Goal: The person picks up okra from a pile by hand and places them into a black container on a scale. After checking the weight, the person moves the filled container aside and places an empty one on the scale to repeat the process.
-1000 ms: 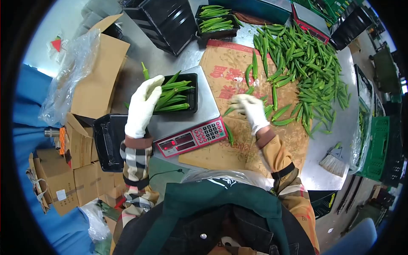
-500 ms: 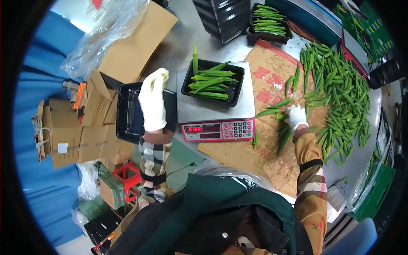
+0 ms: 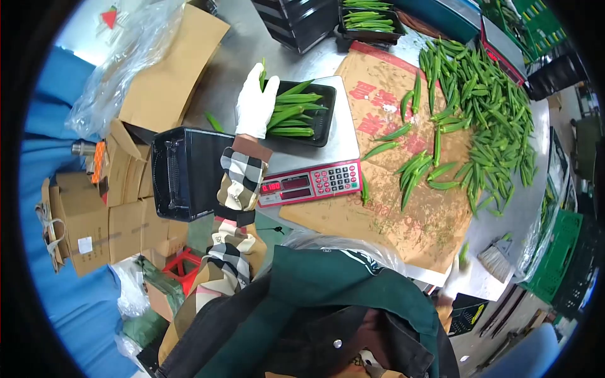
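My left hand (image 3: 253,108), in a white glove, is at the left edge of a black tray (image 3: 324,123) of okra pods (image 3: 293,114). Between its thumb and fingers an upright okra pod (image 3: 263,77) shows, partly hidden. The tray rests on the steel plate of a scale (image 3: 309,183), whose red display reads 0.180. Low at the right, past the table's near edge, my gloved right hand (image 3: 455,280) is smeared by motion, with an okra pod (image 3: 464,255) sticking up from it.
A large heap of okra (image 3: 491,113) covers the table's right side, beside stained cardboard (image 3: 378,214) with several loose pods. Stacked black trays (image 3: 296,22) and a filled tray (image 3: 372,31) stand at the back. Black trays (image 3: 183,173) lie left of the scale, near cardboard boxes (image 3: 88,220).
My left hand has moved from above the black trays to the upright pod in the tray. My right hand has left the cardboard and swung down towards me with a pod. The view has shifted.
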A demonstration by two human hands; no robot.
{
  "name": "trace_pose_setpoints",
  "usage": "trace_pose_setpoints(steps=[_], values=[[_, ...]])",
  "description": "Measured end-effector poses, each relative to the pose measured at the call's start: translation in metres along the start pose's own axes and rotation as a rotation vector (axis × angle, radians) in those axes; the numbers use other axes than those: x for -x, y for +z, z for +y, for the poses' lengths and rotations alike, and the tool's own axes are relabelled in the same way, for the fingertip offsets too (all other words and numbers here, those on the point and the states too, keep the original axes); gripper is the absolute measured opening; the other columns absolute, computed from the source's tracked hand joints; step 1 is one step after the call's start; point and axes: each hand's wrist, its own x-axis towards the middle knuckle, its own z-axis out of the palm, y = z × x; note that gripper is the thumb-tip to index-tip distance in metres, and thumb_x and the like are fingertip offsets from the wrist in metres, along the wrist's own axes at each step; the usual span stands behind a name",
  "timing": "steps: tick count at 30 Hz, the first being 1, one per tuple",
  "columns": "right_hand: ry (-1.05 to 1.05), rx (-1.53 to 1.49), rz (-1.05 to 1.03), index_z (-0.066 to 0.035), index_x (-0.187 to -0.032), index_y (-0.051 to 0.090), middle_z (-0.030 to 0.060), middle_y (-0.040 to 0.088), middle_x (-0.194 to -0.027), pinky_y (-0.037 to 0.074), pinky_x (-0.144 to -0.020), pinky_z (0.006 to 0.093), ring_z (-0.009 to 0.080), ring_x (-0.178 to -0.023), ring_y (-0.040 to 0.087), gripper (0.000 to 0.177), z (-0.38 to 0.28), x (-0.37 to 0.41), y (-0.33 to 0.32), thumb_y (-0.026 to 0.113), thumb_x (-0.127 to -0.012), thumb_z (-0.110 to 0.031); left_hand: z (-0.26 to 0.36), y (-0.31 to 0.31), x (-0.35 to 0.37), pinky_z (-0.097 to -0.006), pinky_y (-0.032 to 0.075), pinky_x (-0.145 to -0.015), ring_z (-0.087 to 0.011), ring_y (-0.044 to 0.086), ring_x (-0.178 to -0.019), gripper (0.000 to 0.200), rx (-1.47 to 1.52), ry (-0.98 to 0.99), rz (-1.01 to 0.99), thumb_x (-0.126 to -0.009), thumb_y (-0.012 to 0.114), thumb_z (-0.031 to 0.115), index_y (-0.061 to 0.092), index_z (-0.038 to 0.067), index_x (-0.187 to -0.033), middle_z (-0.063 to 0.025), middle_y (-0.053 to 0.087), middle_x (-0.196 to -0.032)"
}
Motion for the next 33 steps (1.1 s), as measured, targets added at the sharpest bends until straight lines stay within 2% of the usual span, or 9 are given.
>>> trace_pose_setpoints(steps=[6, 8, 11, 14, 16, 22, 28, 30, 33], values=[[0.436, 0.23, 0.141, 0.004, -0.116, 0.063, 0.0144, 0.07, -0.107, 0.052, -0.091, 0.037, 0.0251, -0.098, 0.065, 0.033, 0.111, 0.132, -0.066, 0.075, -0.087, -0.008, -0.002, 0.0, 0.006, -0.0369, 0.048, -0.103, -0.0327, 0.065, -0.116, 0.048, -0.008, 0.101, -0.039, -0.091, 0.065, 0.011, 0.056, 0.002, -0.138, -0.0213, 0.066, -0.127], [0.241, 0.556, 0.221, 0.006, -0.126, 0.06, 0.0175, 0.068, -0.117, 0.052, -0.096, 0.0377, 0.0251, -0.11, 0.063, 0.045, 0.131, 0.143, -0.055, 0.076, -0.087, -0.009, -0.001, -0.003, 0.008, -0.0353, 0.051, -0.099, -0.0309, 0.067, -0.111, 0.041, 0.054, 0.13, -0.114, -0.088, 0.064, 0.003, 0.063, 0.001, -0.128, -0.0176, 0.07, -0.119], [0.233, 0.33, 0.142, 0.01, -0.134, 0.055, 0.025, 0.061, -0.131, 0.045, -0.107, 0.0417, 0.0327, -0.125, 0.057, 0.055, 0.094, 0.12, -0.03, 0.074, -0.089, -0.013, -0.002, -0.015, 0.019, -0.0351, 0.052, -0.094, -0.0277, 0.069, -0.105, 0.034, 0.247, 0.099, -0.319, -0.082, 0.068, 0.001, 0.07, 0.001, -0.116, -0.0126, 0.074, -0.11], [0.15, 0.233, 0.075, 0.007, -0.136, 0.055, 0.0262, 0.061, -0.133, 0.042, -0.108, 0.0405, 0.0349, -0.124, 0.058, 0.052, 0.047, 0.088, -0.004, 0.07, -0.091, -0.015, 0.016, -0.03, 0.04, -0.0355, 0.052, -0.092, -0.0263, 0.069, -0.1, 0.031, 0.025, 0.3, -0.021, -0.083, 0.071, 0.006, 0.071, 0.003, -0.114, -0.0117, 0.074, -0.106], [0.063, 0.194, 0.065, 0.004, -0.135, 0.057, 0.0196, 0.062, -0.131, 0.045, -0.103, 0.0388, 0.0293, -0.119, 0.059, 0.047, 0.007, 0.07, 0.019, 0.069, -0.092, -0.011, 0.027, -0.046, 0.054, -0.0399, 0.051, -0.092, -0.0272, 0.066, -0.101, 0.029, 0.108, 0.092, -0.108, -0.082, 0.078, 0.019, 0.074, 0.008, -0.109, -0.0094, 0.074, -0.104], [-0.158, -0.112, -0.099, -0.003, -0.12, 0.069, 0.0134, 0.071, -0.117, 0.05, -0.097, 0.0374, 0.0275, -0.107, 0.066, 0.032, -0.091, 0.025, 0.111, 0.071, -0.091, -0.015, 0.03, -0.038, 0.096, -0.0413, 0.047, -0.088, -0.0303, 0.06, -0.099, 0.028, -0.447, 0.274, -0.155, -0.079, 0.08, 0.027, 0.074, 0.013, -0.102, -0.0076, 0.07, -0.1], [-0.089, 0.186, -0.273, -0.002, -0.116, 0.068, 0.0173, 0.072, -0.108, 0.053, -0.089, 0.0372, 0.0307, -0.099, 0.069, 0.046, -0.145, 0.002, 0.187, 0.082, -0.082, -0.027, 0.07, -0.035, 0.112, -0.0315, 0.052, -0.083, -0.0173, 0.066, -0.091, 0.015, 0.094, 0.153, -0.028, -0.089, 0.073, 0.006, 0.073, -0.001, -0.102, -0.0116, 0.072, -0.101], [-0.074, 0.152, -0.274, 0.0, -0.111, 0.067, 0.0164, 0.072, -0.1, 0.054, -0.082, 0.0362, 0.0269, -0.087, 0.07, 0.04, -0.128, -0.006, 0.204, 0.082, -0.082, -0.023, 0.091, -0.039, 0.132, -0.0338, 0.052, -0.086, -0.0205, 0.066, -0.095, 0.02, 0.411, -0.124, -0.36, -0.088, 0.075, 0.014, 0.073, 0.002, -0.104, -0.011, 0.071, -0.1], [-0.033, -0.097, -0.254, 0.0, -0.109, 0.067, 0.0066, 0.069, -0.088, 0.052, -0.073, 0.0308, 0.0149, -0.076, 0.063, 0.03, -0.141, -0.012, 0.195, 0.079, -0.086, -0.016, 0.102, -0.04, 0.18, -0.0402, 0.051, -0.088, -0.0285, 0.065, -0.097, 0.03, 0.109, 0.141, -0.652, -0.088, 0.073, 0.032, 0.073, 0.009, -0.106, -0.0112, 0.071, -0.1]])
